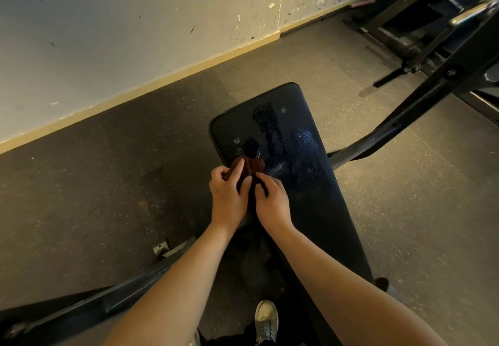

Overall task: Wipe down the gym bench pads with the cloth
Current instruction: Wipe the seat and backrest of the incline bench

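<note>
A black gym bench pad [299,156] runs from the centre of the view toward the lower right, with wet streaks and droplets on its far half. A small dark red-brown cloth [252,166] lies bunched at the pad's left edge. My left hand [228,194] holds the cloth's left part, fingers curled round it. My right hand [271,200] pinches the cloth's right part from the near side. Most of the cloth is hidden between the two hands.
A black metal frame bar [421,102] crosses behind the bench toward the upper right, where more gym equipment [421,21] stands. Another frame bar [81,308] runs along the lower left. A scuffed wall [135,21] borders the speckled rubber floor. My shoe [266,321] is at the bottom.
</note>
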